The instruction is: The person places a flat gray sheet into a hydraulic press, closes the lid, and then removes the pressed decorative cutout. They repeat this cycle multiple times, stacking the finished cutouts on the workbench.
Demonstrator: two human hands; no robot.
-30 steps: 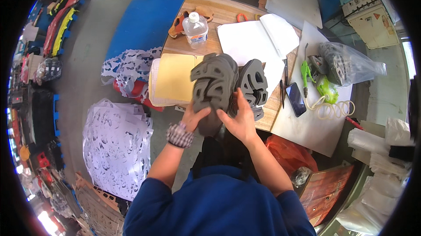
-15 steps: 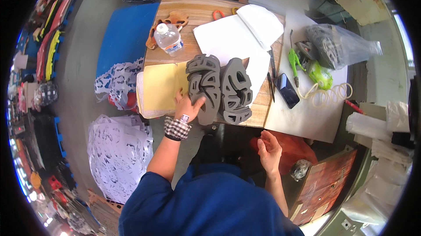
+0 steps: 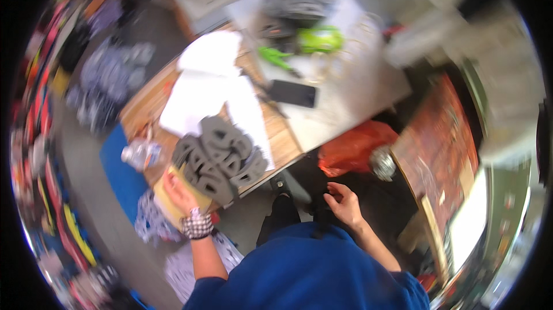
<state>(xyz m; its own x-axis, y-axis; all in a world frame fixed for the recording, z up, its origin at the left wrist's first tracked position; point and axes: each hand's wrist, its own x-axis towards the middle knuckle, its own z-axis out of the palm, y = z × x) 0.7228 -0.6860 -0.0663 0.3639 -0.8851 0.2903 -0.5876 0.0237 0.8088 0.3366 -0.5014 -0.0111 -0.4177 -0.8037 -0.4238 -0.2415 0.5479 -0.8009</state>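
Two stacks of dark grey cut-out foam pieces (image 3: 217,157), pierced with curved openings, lie near the table's front edge. My left hand (image 3: 180,193) rests on a yellow pad (image 3: 199,196) just left of them, fingers extended and somewhat blurred. A checked cuff (image 3: 197,225) wraps that wrist. In front of my body, past the table's edge, my right hand (image 3: 344,204) hangs in the air with its fingers loosely bent and nothing in them. White paper sheets (image 3: 193,100) spread behind the foam.
A clear bottle (image 3: 140,154) stands at the table's left. On the pale surface to the right lie a black phone (image 3: 292,93), a green air gun (image 3: 276,56) and a bagged grey bundle (image 3: 302,2). An orange bag (image 3: 357,146) and a reddish wooden board (image 3: 440,149) sit at right.
The view has swung to the right, so the table now appears tilted and further left. My left hand stays beside the foam on the yellow pad; my right hand remains raised and free.
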